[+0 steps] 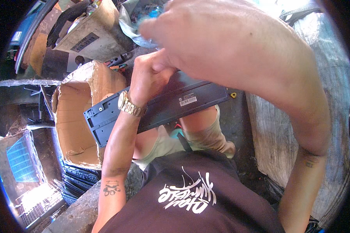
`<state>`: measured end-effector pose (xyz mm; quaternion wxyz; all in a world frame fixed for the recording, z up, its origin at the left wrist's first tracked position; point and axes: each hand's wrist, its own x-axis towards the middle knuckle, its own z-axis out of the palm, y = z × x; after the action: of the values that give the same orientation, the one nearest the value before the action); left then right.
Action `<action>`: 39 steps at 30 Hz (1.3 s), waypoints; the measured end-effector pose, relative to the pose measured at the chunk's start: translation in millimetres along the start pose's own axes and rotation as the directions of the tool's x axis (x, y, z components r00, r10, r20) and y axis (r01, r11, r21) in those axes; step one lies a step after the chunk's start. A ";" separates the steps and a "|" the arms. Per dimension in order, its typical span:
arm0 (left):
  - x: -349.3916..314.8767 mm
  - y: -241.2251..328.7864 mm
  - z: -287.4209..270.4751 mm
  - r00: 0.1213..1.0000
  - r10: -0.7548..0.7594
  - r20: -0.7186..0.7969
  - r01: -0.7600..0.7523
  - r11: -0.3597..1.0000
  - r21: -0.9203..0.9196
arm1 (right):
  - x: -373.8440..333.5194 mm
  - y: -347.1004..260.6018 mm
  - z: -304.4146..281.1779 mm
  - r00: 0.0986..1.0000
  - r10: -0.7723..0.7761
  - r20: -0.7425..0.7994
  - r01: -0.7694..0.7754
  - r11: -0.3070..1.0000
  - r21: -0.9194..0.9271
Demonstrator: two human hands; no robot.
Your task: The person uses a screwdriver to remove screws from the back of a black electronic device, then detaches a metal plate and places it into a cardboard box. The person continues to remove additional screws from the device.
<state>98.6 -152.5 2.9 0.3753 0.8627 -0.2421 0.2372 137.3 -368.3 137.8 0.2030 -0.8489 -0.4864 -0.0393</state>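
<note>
A black computer keyboard (163, 105) lies across my lap, underside up, with a white barcode label and recesses at its left end. My left hand (149, 73), a metal watch on its wrist, is over the keyboard's far edge. Its fingers are curled closed, and what they grip, if anything, is hidden. Across the top of the view reaches my right hand (175, 29), large and close, just above and touching or overlapping the left one. Motion smears its fingers, so their hold cannot be made out.
An open cardboard box (76, 120) stands left of my knees, with a stack of dark panels (77, 180) beside it. Beyond are a dirty beige bin (97, 35) and a pale plastic bag (130, 23). A large grey woven sack (276, 136) stands at the right.
</note>
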 end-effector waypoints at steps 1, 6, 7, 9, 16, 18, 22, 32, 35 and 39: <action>-0.1 1.3 0.6 0.999 0.001 -0.047 0.000 1.000 0.018 | 0.1 -2.1 -1.5 1.000 0.008 -0.003 -0.008 1.000 -0.002; 9.3 15.4 -10.4 0.977 -0.163 -0.141 0.150 0.984 -0.097 | -10.5 -6.1 -12.2 0.995 0.097 -0.023 -0.096 0.995 0.014; 14.4 18.6 -15.4 0.978 -0.171 -0.119 0.172 0.985 0.001 | -14.1 -6.5 -15.8 0.991 0.129 -0.031 -0.128 0.992 0.021; 28.1 24.1 -16.1 0.993 -0.074 -0.096 0.075 0.997 0.007 | -21.9 -8.8 -23.8 0.976 0.215 -0.045 -0.214 0.976 0.037; 69.2 24.7 35.5 0.977 0.040 0.210 -0.001 0.983 -0.186 | -42.3 -11.4 -28.7 0.850 0.512 -0.122 -0.505 0.859 0.087; 71.8 19.8 46.1 0.962 0.068 0.266 -0.020 0.984 -0.180 | -46.5 -3.2 -21.2 0.844 0.510 -0.168 -0.508 0.860 0.058; 69.1 15.6 62.1 0.961 0.065 0.268 -0.003 0.974 -0.224 | -54.1 20.4 -2.8 0.903 0.321 -0.286 -0.342 0.939 -0.027; 68.3 6.8 77.3 0.967 0.065 0.244 -0.003 0.970 -0.243 | -63.7 37.9 11.0 0.890 0.335 -0.310 -0.372 0.926 -0.069; 63.6 1.1 80.6 0.957 -0.005 0.290 0.062 0.980 -0.189 | -60.2 39.8 12.7 0.884 0.364 -0.294 -0.407 0.909 -0.097; 53.8 -8.6 87.3 0.953 -0.024 0.302 0.102 0.964 -0.246 | -54.8 41.4 11.1 0.853 0.459 -0.250 -0.497 0.860 -0.116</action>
<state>165.0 -226.7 -22.7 0.4515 0.8395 -0.2963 0.0595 142.0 -426.9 100.5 0.1817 -0.9486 -0.2293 -0.1211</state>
